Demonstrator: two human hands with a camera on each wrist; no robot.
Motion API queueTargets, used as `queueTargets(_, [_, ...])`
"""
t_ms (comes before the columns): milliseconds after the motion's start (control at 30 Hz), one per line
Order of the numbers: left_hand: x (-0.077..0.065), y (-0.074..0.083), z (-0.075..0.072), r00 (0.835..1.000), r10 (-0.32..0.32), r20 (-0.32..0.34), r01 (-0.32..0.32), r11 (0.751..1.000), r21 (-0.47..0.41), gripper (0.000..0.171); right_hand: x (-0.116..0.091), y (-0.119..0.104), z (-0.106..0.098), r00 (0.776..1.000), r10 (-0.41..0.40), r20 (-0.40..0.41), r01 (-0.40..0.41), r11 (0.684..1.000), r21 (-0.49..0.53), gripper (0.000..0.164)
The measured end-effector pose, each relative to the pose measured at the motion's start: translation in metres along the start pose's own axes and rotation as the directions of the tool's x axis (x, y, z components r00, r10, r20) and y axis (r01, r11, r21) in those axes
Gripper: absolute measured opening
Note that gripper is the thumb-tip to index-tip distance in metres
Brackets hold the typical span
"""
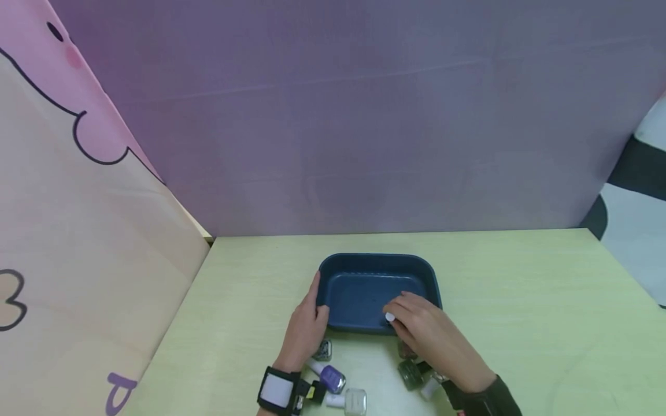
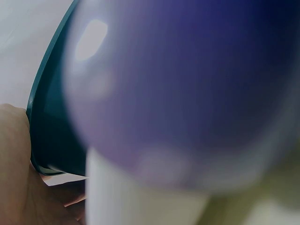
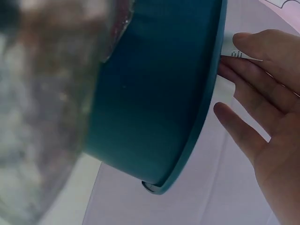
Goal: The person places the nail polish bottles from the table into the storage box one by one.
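A dark blue rectangular tray [image 1: 359, 292] lies on the table. My left hand [image 1: 300, 332] holds its left side, with the thumb at the near left corner and the fingers along the outer wall. Over the tray's near right part, my right hand [image 1: 424, 332] pinches a small white-capped item [image 1: 389, 317], probably a nail polish bottle; the fingers hide most of it. In the right wrist view, a white piece with tiny print [image 3: 237, 54] shows between the fingertips. A purple nail polish bottle [image 1: 333, 378] with a white cap lies beside my left wrist, and looms blurred in the left wrist view.
More nail polish bottles lie before the tray: a clear one [image 1: 356, 401], a dark green one [image 1: 410, 375], a reddish one [image 1: 406, 350] and a small dark-patterned one [image 1: 324, 350]. A purple-grey panel [image 1: 364, 144] stands along the table's back edge; a printed cloth [image 1: 104, 242] hangs at left.
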State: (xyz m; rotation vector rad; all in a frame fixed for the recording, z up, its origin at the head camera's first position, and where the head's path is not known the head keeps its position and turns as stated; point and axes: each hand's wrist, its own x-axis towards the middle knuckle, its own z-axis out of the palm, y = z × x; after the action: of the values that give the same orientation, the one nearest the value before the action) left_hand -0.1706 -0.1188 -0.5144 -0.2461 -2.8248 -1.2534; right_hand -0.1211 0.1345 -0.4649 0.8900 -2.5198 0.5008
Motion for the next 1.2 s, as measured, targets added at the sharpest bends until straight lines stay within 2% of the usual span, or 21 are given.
queueTargets(767, [-0.001,0.002,-0.001,1.000,-0.007,0.004,0.007,1.000,0.000,0.074,-0.001,0.007,0.010,0.999,-0.010,0.042,0.010,1.000,0.001,0.015])
queueTargets(1200, [0.000,0.001,0.000,1.000,-0.002,0.006,0.002,1.000,-0.003,0.073,-0.002,0.007,0.011,0.994,0.014,0.108,-0.011,1.000,-0.023,0.016])
